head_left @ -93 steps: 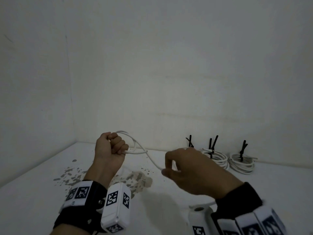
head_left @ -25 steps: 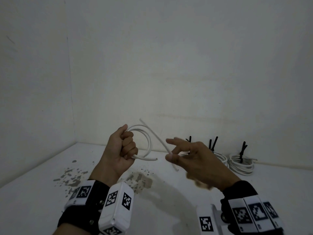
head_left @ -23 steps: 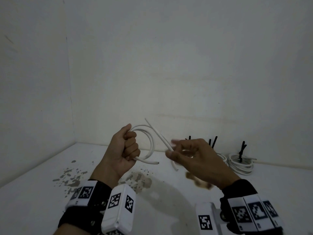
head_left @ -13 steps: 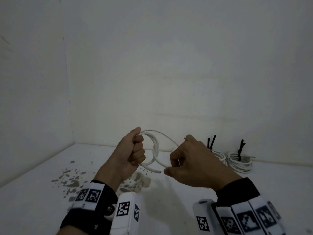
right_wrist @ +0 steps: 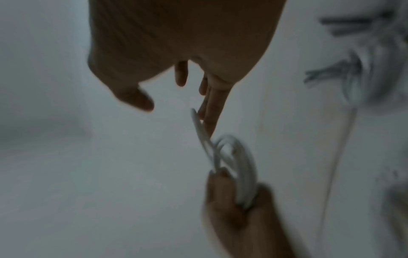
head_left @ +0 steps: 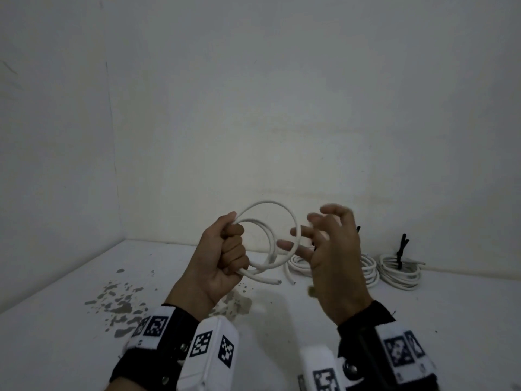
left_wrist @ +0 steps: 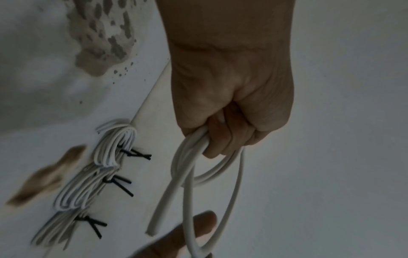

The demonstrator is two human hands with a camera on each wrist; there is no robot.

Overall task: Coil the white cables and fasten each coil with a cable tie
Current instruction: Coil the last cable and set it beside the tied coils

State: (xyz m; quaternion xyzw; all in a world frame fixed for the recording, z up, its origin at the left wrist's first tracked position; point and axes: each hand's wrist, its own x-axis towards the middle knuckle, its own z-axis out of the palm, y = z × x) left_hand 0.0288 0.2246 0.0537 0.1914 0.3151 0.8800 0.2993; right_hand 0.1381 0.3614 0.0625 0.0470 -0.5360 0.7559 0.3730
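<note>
My left hand (head_left: 222, 258) grips a white cable (head_left: 282, 213) in a fist, holding it up as a coil of about three loops above the table. One cut end (head_left: 277, 282) sticks out below the fist. My right hand (head_left: 324, 241) is beside the coil with its fingers spread; a fingertip (head_left: 296, 231) touches the outer loop. In the left wrist view the left hand (left_wrist: 232, 104) clutches the cable (left_wrist: 189, 174), and a right finger (left_wrist: 189, 230) lies against the loop. The blurred right wrist view shows my right hand (right_wrist: 176, 52) open, one straight finger (right_wrist: 213, 111) beside the cable (right_wrist: 240, 165).
Three finished white coils with black cable ties lie along the back wall: one (head_left: 400, 268) at the right, two (head_left: 296, 263) (head_left: 369, 266) partly behind my right hand, all in a row (left_wrist: 110, 144). Grey chipped patches (head_left: 118, 303) mark the white table (head_left: 423, 320).
My right hand has let go of the cable's tail and opened its fingers. The coil in my left fist has gained a larger outer loop and sits a little higher.
</note>
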